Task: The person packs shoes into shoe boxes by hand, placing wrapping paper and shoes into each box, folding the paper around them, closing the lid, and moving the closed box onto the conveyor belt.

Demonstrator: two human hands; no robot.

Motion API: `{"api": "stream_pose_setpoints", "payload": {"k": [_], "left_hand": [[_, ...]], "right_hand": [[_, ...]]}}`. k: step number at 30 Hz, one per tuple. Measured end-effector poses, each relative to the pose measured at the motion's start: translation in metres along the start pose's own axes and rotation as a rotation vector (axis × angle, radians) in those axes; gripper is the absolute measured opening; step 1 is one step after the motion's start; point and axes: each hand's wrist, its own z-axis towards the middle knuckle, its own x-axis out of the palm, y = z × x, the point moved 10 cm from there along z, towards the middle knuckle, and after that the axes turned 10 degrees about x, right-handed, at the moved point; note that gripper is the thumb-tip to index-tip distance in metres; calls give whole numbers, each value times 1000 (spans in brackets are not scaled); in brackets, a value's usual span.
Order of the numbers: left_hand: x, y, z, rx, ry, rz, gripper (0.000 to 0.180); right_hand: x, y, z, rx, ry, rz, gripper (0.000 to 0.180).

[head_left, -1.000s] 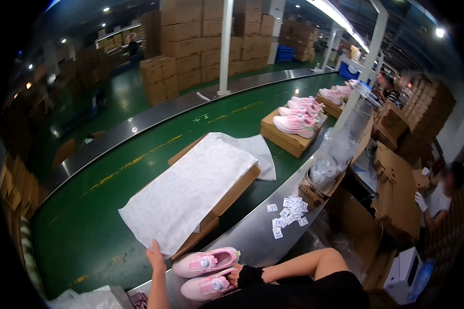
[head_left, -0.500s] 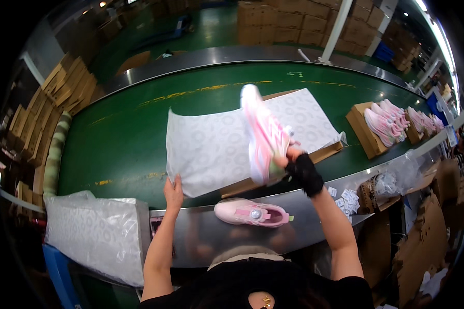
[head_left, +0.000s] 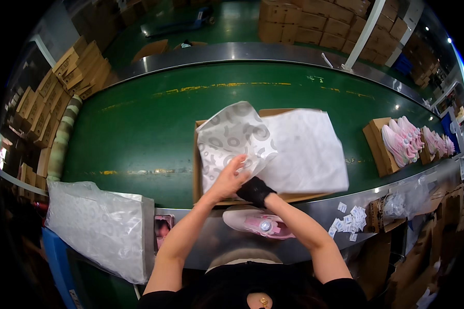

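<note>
An open cardboard shoe box (head_left: 197, 154) lies on the green conveyor belt (head_left: 139, 134), lined with white tissue paper (head_left: 304, 149). The paper's patterned left flap (head_left: 234, 136) is folded up over the box. My left hand (head_left: 229, 177) pinches the flap's lower edge. My right hand, with a black wrist band (head_left: 255, 190), sits just beside and under the left one; its fingers are hidden by the left hand and the paper. One pink shoe (head_left: 258, 222) lies on its side on the metal ledge (head_left: 304, 211) in front of me.
A plastic-wrapped stack of tissue sheets (head_left: 98, 232) stands at my left. Further boxes with pink shoes (head_left: 397, 141) ride the belt at right. Small white packets (head_left: 348, 221) lie on the ledge. Flat cartons (head_left: 62, 77) and stacked boxes (head_left: 314, 20) surround the belt.
Half a second ago my right hand held a pink shoe up over the box. That shoe is out of the hand now, and both hands are at the tissue flap, which is lifted over the box.
</note>
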Motion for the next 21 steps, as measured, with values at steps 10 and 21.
{"api": "stream_pose_setpoints", "payload": {"k": [10, 21], "left_hand": [[23, 64, -14, 214, 538, 1229, 58], [-21, -4, -56, 164, 303, 870, 70]], "right_hand": [[-127, -86, -105, 473, -215, -464, 43], [-67, 14, -203, 66, -42, -529, 25]]}}
